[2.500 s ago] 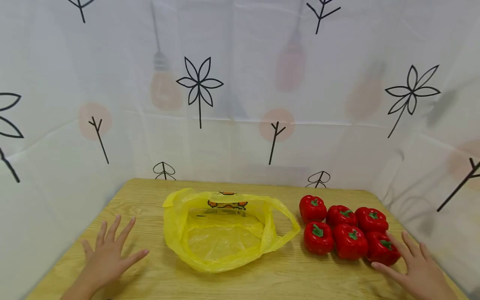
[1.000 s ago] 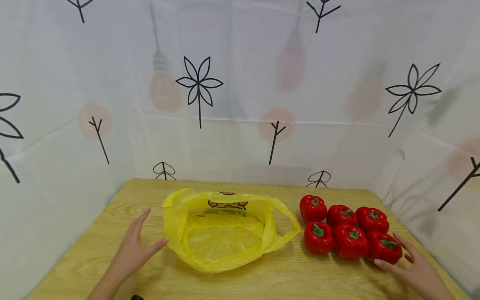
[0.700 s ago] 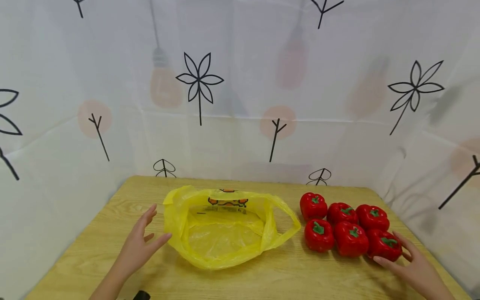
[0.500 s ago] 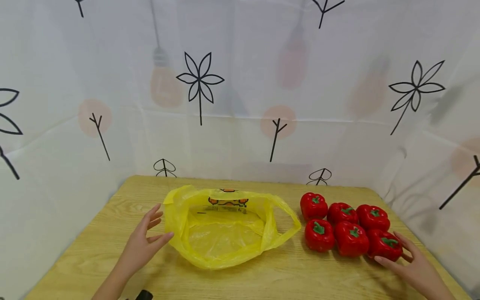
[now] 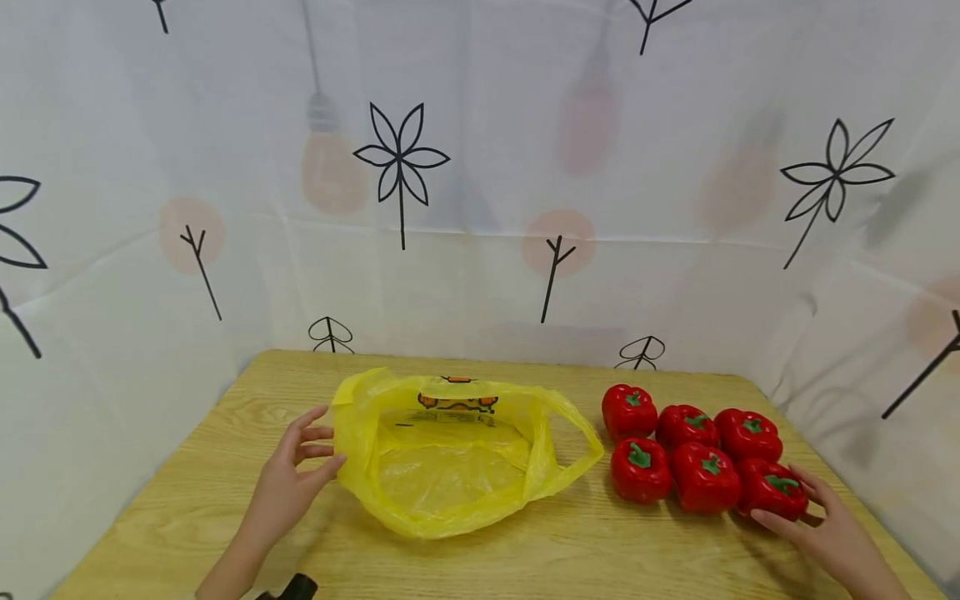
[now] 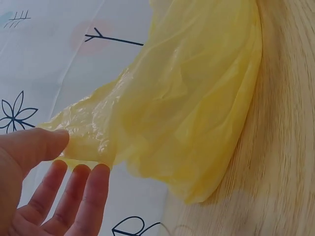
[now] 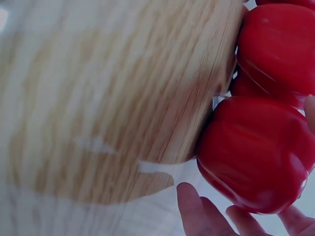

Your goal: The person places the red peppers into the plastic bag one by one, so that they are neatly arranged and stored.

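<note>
In the head view a yellow plastic bag (image 5: 450, 483) stands on the table with its mouth spread wide. My left hand (image 5: 288, 475) is at its left side, thumb and fingers apart. In the left wrist view the thumb and fingertips (image 6: 93, 177) are at the bag's (image 6: 182, 98) gathered edge; the index finger is hidden. On the right, several red bell peppers with green stems sit in two rows. My right hand (image 5: 836, 529) is curled round the front right bell pepper (image 5: 768, 492), thumb in front and fingers behind. That bell pepper (image 7: 256, 152) rests low in the right wrist view.
The other bell peppers (image 5: 705, 479) stand close against the held one, to its left and behind. A patterned white cloth (image 5: 480, 283) hangs behind the wooden table (image 5: 540, 558) and along both sides. A dark object (image 5: 300, 587) shows near my left wrist.
My left hand has moved right and forward, from spread fingers beside the bag up to its left edge. The right fingers have closed in round the front right bell pepper.
</note>
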A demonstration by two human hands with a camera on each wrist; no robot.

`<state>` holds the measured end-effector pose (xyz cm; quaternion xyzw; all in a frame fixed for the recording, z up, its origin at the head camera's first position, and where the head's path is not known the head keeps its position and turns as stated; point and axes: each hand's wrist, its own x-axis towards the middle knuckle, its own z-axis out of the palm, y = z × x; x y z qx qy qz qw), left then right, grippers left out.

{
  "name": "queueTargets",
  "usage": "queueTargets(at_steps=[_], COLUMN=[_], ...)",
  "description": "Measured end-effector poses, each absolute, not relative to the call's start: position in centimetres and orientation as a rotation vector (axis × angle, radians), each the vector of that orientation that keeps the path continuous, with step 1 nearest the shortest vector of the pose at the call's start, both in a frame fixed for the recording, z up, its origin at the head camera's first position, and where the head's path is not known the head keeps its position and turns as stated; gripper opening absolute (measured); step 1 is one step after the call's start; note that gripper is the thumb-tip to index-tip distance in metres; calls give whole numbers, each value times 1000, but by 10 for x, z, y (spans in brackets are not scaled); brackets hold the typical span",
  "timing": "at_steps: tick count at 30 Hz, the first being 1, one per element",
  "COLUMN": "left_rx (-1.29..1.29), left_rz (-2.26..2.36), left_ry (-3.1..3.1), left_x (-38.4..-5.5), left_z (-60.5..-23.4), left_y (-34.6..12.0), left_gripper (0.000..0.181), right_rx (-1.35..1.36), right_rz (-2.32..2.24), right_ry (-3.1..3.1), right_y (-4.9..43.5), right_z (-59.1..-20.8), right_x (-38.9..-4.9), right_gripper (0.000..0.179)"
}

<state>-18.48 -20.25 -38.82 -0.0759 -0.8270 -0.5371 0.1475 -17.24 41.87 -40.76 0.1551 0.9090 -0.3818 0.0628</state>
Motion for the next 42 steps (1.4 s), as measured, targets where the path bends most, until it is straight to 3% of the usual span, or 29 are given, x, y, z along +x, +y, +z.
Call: queueTargets(at_steps=[14, 42], left_rx=[-170, -124], left_rz=[-1533, -1610], left_ry=[-2388, -2370], left_x=[-186, -186], left_z=[-388, -386], left_y=[-201, -202], left_gripper=[54, 52], right_rx=[533, 746], right_rz=[-1215, -1338], right_ry=[2722, 2808], right_y=[417, 409], right_z=[-406, -412], right_x=[-173, -174], right_gripper=[109, 109])
